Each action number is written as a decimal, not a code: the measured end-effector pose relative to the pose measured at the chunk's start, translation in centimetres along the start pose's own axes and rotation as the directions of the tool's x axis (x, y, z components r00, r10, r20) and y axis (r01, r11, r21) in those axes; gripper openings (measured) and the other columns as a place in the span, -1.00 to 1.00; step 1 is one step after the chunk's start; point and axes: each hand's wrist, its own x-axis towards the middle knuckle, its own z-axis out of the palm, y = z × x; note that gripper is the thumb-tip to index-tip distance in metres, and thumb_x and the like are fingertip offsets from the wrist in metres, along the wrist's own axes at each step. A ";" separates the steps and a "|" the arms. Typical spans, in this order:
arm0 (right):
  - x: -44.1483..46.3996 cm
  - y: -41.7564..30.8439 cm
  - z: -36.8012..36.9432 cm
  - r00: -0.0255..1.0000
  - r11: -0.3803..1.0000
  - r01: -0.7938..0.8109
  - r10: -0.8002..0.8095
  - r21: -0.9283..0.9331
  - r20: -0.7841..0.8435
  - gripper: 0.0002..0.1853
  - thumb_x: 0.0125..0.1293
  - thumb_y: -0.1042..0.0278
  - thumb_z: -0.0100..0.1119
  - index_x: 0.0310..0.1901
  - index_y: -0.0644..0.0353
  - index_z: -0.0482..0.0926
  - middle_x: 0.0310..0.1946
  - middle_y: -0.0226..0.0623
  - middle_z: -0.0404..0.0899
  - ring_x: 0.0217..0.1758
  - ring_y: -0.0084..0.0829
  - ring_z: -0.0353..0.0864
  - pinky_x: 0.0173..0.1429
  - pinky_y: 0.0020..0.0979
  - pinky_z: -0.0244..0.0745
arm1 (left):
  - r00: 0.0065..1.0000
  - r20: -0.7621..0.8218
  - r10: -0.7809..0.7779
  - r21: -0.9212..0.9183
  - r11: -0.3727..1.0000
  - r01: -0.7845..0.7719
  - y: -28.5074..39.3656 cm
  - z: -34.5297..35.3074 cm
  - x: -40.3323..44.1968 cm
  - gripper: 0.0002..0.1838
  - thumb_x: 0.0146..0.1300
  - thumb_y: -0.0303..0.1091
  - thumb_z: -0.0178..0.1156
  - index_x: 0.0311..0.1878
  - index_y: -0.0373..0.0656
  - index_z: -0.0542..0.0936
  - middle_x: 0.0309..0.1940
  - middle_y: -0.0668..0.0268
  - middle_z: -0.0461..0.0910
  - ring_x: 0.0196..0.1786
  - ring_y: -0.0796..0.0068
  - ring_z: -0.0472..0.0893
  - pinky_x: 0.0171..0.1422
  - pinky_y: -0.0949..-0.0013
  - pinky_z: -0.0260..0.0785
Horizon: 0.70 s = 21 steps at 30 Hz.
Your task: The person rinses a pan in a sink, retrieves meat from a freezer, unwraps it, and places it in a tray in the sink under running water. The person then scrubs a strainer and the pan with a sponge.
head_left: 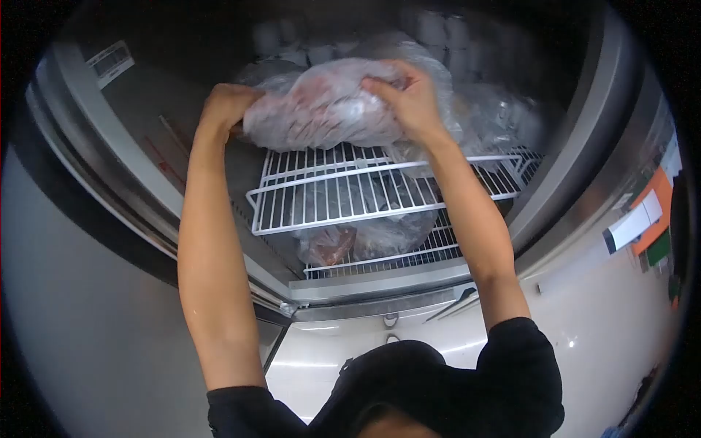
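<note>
A large clear plastic bag with reddish-pink contents (321,109) is held up over the front part of a white wire shelf (343,217) inside a refrigerated cabinet. My left hand (228,109) grips the bag at its left end, its fingertips partly hidden behind it. At the bag's right end, my right hand (410,98) pinches the plastic between thumb and fingers. Other clear bags (489,117) lie behind and to the right on the same shelf.
On a lower wire shelf (387,261) sit a bag with reddish contents (328,244) and another clear bag (391,233). Pale cylindrical items (438,29) stand at the back. Metal door frames (117,146) flank the opening on both sides.
</note>
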 end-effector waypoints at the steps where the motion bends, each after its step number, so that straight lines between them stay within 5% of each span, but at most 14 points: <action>1: 0.5 -0.2 -0.3 0.998 0.993 -0.009 0.016 0.115 -0.057 -0.74 0.05 0.53 0.31 -0.18 0.29 0.58 -0.28 -0.29 0.62 -0.21 -0.46 0.60 -0.11 -0.46 0.50 | 0.999 0.011 -0.047 -0.072 0.996 0.047 -0.1 -0.3 -0.3 -0.66 -0.01 -0.20 0.26 -0.25 -0.29 0.65 -0.35 0.15 0.62 -0.27 0.30 0.62 -0.18 0.29 0.51; 5: 4.0 -3.1 -2.7 0.948 0.854 0.051 0.121 0.517 -0.294 -0.74 0.10 0.61 0.23 -0.13 0.32 0.52 -0.18 -0.22 0.59 -0.14 -0.37 0.60 -0.04 -0.38 0.53 | 0.993 0.030 -0.111 -0.241 0.964 0.115 0.1 0.2 -2.0 -0.56 0.08 -0.08 0.15 -0.20 -0.34 0.58 -0.41 0.23 0.57 -0.35 0.38 0.57 -0.21 0.33 0.52; 7: 6.0 -3.4 -4.7 0.894 0.818 0.203 0.070 0.538 -0.443 -0.72 0.13 0.62 0.21 -0.09 0.34 0.49 -0.13 -0.18 0.57 -0.10 -0.32 0.58 -0.01 -0.35 0.53 | 0.988 0.090 -0.128 -0.355 0.923 0.151 0.3 0.6 -4.1 -0.50 0.09 -0.02 0.12 -0.18 -0.35 0.57 -0.39 0.23 0.57 -0.36 0.37 0.57 -0.21 0.32 0.52; 13: 4.7 -5.2 -2.2 0.738 0.835 0.445 -0.137 0.324 -0.661 -0.71 0.09 0.61 0.28 -0.12 0.32 0.49 -0.19 -0.21 0.58 -0.16 -0.39 0.57 -0.02 -0.36 0.48 | 0.986 -0.137 -0.095 -0.032 0.995 0.092 -2.3 4.3 -10.2 -0.49 0.25 0.04 0.01 -0.30 -0.31 0.64 -0.56 0.07 0.57 -0.32 0.31 0.61 -0.14 0.32 0.39; 14: 4.2 -4.8 -1.4 0.719 0.862 0.451 -0.196 0.233 -0.666 -0.73 0.07 0.59 0.32 -0.17 0.32 0.50 -0.23 -0.25 0.59 -0.18 -0.48 0.54 -0.04 -0.44 0.45 | 0.959 -0.169 0.229 0.183 0.963 -0.197 -5.9 5.1 -9.4 -0.54 0.21 -0.02 0.09 -0.27 -0.33 0.62 -0.44 0.02 0.60 -0.26 0.19 0.62 -0.11 0.29 0.39; 15: 4.0 -3.7 -1.2 0.705 0.890 0.439 -0.259 0.120 -0.661 -0.73 0.07 0.58 0.33 -0.18 0.32 0.51 -0.24 -0.26 0.59 -0.19 -0.50 0.54 -0.06 -0.47 0.45 | 0.912 -0.200 0.358 0.272 0.915 -0.299 -7.1 5.7 -9.4 -0.60 0.18 -0.09 0.14 -0.25 -0.33 0.62 -0.31 -0.01 0.60 -0.19 0.09 0.61 -0.07 0.26 0.39; 17: 4.1 -2.0 -0.6 0.681 0.907 0.408 -0.380 -0.106 -0.626 -0.75 0.07 0.57 0.34 -0.20 0.31 0.52 -0.26 -0.29 0.60 -0.20 -0.53 0.53 -0.09 -0.53 0.44 | 0.963 -0.174 0.204 0.283 0.947 -0.150 -3.6 5.5 -11.7 -0.65 0.16 -0.15 0.17 -0.25 -0.32 0.62 -0.24 0.00 0.60 -0.15 0.10 0.60 -0.06 0.23 0.39; 21: 4.2 -3.5 1.6 0.729 0.873 0.486 -0.430 -0.041 -0.532 -0.75 0.08 0.52 0.36 -0.21 0.30 0.52 -0.29 -0.31 0.60 -0.25 -0.58 0.53 -0.11 -0.53 0.44 | 0.898 -0.325 0.297 0.365 0.915 -0.170 -2.1 3.9 -13.1 -0.63 0.16 -0.11 0.17 -0.30 -0.31 0.62 -0.31 0.00 0.60 -0.17 0.16 0.61 -0.07 0.26 0.40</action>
